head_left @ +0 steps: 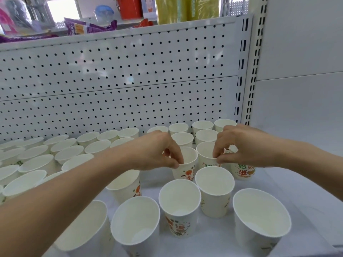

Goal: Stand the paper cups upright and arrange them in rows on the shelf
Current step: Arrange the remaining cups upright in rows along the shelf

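Paper cups (180, 204) of thin white card, matt and smooth inside, with tightly rolled rims. Their outer walls carry printed orange, red and green artwork with a slight sheen. The shelf (308, 216) beneath them is painted metal, pale grey-white, smooth with a soft satin finish. The back panel (118, 75) is the same painted sheet metal, punched with small round holes and faintly reflective. The slotted upright post (250, 93) is painted metal too. Above, purple packets (89, 27) look like glossy, crinkled plastic film. Yellow packs (185, 8) look like shiny plastic wrap. An orange container (130, 7) is smooth and glossy. A plastic tub (104, 13) is clear with a blue top.
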The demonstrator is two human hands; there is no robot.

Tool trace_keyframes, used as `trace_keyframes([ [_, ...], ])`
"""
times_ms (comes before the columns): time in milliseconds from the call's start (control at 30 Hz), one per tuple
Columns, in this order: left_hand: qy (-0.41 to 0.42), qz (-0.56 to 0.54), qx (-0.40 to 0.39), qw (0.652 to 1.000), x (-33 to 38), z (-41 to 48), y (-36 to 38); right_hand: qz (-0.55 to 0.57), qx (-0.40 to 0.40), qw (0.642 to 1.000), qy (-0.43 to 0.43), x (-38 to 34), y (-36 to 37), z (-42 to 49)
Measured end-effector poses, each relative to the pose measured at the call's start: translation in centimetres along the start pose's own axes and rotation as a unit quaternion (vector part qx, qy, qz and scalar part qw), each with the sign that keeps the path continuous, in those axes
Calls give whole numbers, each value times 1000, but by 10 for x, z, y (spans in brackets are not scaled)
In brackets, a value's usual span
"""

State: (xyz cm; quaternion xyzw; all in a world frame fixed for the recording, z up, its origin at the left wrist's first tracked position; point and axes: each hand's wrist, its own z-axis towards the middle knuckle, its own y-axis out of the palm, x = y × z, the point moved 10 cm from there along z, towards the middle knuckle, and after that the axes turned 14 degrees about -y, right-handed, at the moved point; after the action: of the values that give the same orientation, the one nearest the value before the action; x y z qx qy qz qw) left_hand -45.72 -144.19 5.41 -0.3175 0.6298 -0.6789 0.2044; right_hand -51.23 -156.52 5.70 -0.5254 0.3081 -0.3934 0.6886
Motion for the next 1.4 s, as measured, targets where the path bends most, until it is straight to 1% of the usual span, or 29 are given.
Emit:
trace_keyframes([
  [200, -5, 17, 15, 1000, -6, 0, -2, -17, -4, 1000, 1, -2, -4, 1],
  [367, -9, 51, 49, 997, -10, -5, -9, -40, -22, 999, -15, -8, -5, 2],
  [467, -22, 14, 82, 996, -20, -22, -37, -29, -8, 1000, -8, -9, -11, 3],
  [533, -51, -20, 88, 995, -38, -40, -57, -9, 6, 1000, -14, -12, -17, 9],
  [600, -106, 0, 42, 993, -60, -57, -57, 18, 9, 999, -29, -20, -18, 20],
  [667, -165, 94, -25, 981, -82, -70, -40, 33, -2, 998, -45, -29, -15, 34],
  [733, -184, 170, -55, 967, -95, -76, -24, 33, -23, 998, -51, -37, -6, 47],
  [900, -166, 133, -30, 977, -88, -70, -20, 29, -67, 995, -63, -45, 17, 68],
  [967, -158, 138, -21, 977, -87, -65, -20, 22, -72, 995, -68, -45, 21, 71],
  [1067, -133, 152, -30, 979, -87, -60, -17, 14, -78, 994, -71, -47, 21, 72],
  [1200, -103, 107, 7, 989, -81, -64, -27, 17, -79, 994, -73, -47, 21, 70],
  [1300, -87, 92, 3, 992, -79, -70, -26, 16, -80, 994, -72, -48, 21, 70],
  [1400, -83, 42, 12, 996, -74, -69, -27, 20, -81, 994, -73, -52, 21, 70],
])
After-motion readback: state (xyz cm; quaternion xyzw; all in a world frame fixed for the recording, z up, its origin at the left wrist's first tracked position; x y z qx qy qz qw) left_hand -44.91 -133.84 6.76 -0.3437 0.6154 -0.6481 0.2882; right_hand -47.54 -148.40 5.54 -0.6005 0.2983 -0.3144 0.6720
